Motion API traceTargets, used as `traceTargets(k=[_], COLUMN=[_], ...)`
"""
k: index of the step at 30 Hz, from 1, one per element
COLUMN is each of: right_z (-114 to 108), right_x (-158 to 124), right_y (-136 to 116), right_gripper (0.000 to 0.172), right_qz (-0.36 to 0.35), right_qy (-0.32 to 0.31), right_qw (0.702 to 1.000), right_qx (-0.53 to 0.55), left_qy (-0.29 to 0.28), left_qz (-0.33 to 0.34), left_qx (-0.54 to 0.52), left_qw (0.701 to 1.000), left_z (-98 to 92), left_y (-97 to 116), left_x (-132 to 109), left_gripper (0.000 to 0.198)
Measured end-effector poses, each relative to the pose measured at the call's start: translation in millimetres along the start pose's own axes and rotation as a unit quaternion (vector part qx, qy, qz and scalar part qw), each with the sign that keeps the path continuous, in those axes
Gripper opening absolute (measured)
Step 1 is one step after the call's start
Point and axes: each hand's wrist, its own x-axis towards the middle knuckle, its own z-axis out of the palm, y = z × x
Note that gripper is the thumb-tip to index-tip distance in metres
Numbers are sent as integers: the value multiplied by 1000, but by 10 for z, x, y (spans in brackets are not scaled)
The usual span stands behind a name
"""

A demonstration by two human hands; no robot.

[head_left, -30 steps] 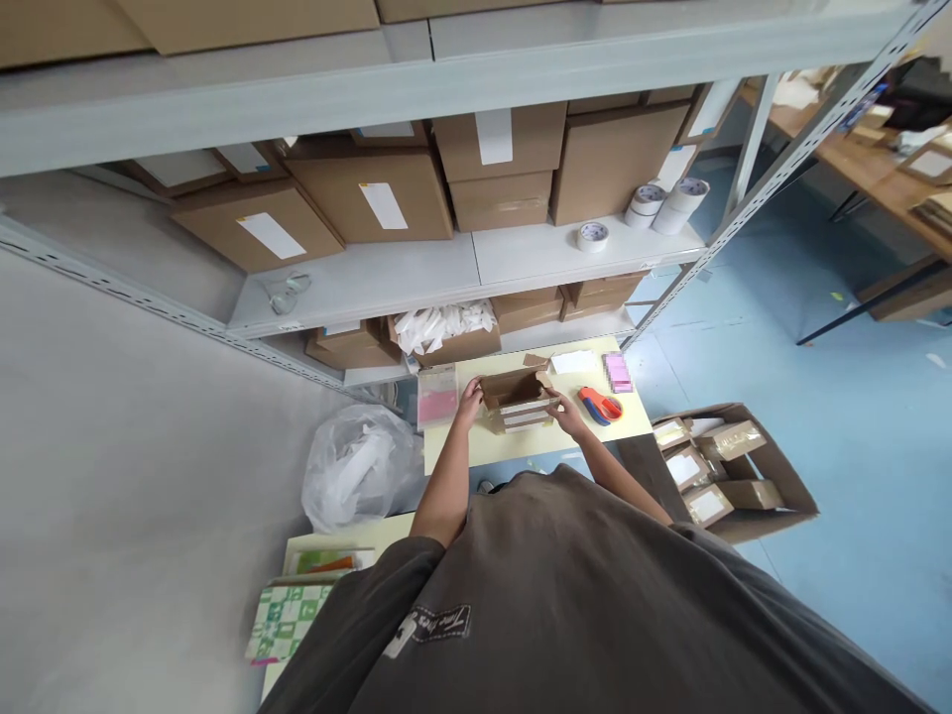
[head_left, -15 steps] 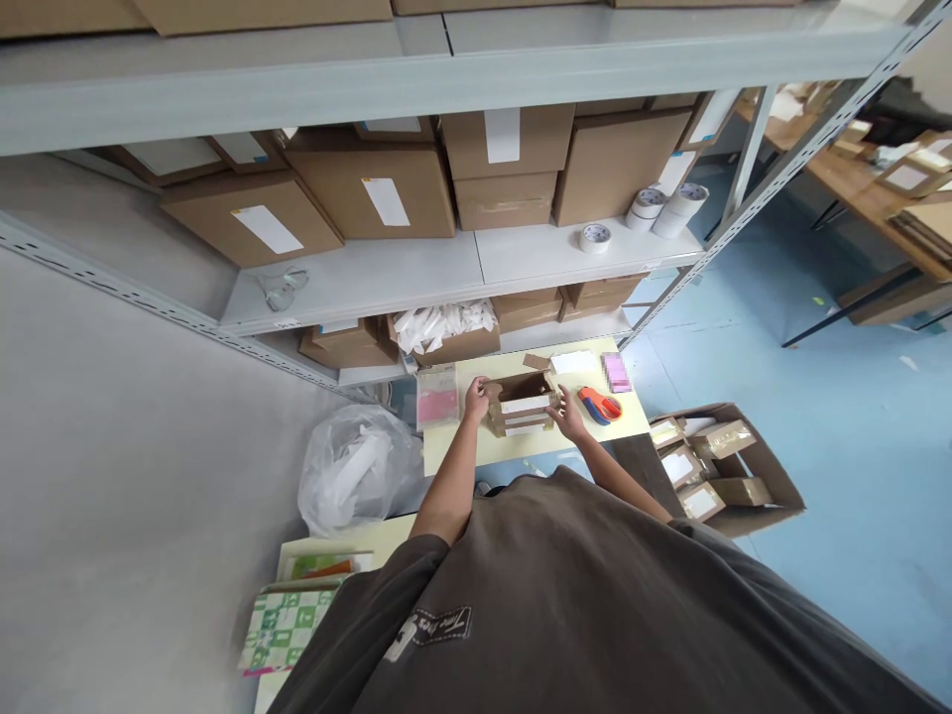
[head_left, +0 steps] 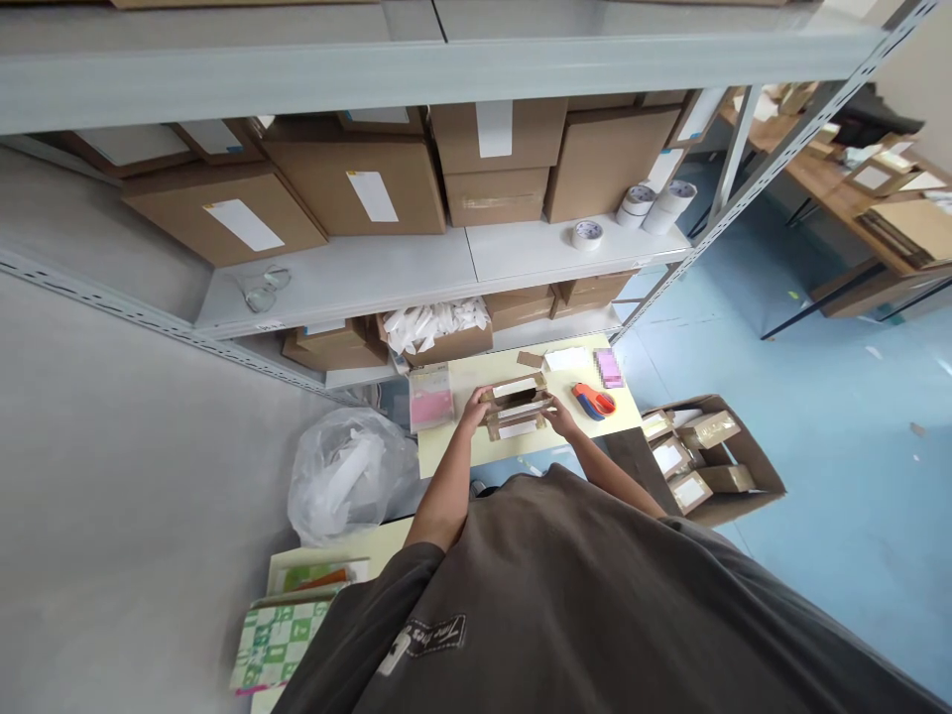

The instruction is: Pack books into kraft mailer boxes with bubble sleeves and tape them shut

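Note:
Both my hands grip a small brown cardboard box with white labels, over a pale yellow table. My left hand is closed on its left end, my right hand on its right end. A dark opening shows along the middle of the box, between flaps or panels. Right of my right hand lies an orange and blue tool that resembles a tape dispenser. A clear bag with something pink lies left of my left hand. Beyond the box are a cardboard scrap and white paper.
A pink stack sits at the table's right edge. On the floor at right stands a large carton of small boxes. A clear plastic bag is at left. Metal shelving with cartons and tape rolls rises ahead.
The box has turned between my hands: its upper labelled panel now shows above the dark opening, and less of the inside is visible. Both hands keep hold. The view has shifted slightly.

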Motion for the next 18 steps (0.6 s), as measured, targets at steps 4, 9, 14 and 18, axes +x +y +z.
traceTargets(k=[4, 9, 14, 18], right_z=[58, 140, 199, 146], right_x=[55, 155, 243, 312], right_y=[13, 16, -35, -87], right_gripper=[54, 45, 72, 80], right_qz=[40, 62, 87, 62], right_qy=[42, 82, 92, 28], right_qw=[998, 994, 984, 984], right_qx=[-4, -44, -126, -163], left_qy=[-60, 16, 51, 63], left_qz=[-7, 37, 15, 4], left_qx=[5, 31, 56, 81], left_qw=[998, 999, 997, 995], left_z=[-36, 77, 170, 215], left_y=[-29, -66, -88, -148], left_x=[-47, -72, -21, 10], left_gripper=[69, 57, 47, 57])
